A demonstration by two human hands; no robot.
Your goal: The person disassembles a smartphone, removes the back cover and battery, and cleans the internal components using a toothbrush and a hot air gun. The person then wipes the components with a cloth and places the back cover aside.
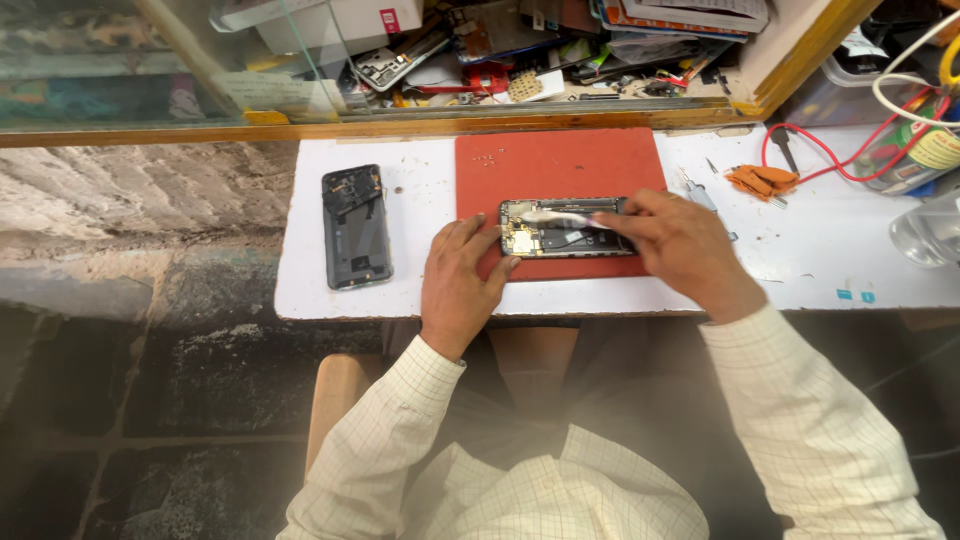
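The left hand pressed flat to steady the open phone on the red mat, while the right hand pinched a small tool over its insides, needing gentle care.

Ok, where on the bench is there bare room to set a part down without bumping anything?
Bare white bench lies between the black back cover and the red mat, and right of the right hand toward the clear container. The mat's upper half is mostly open, bar tiny specks. The opened phone, left hand, orange pieces and cables crowd the rest.
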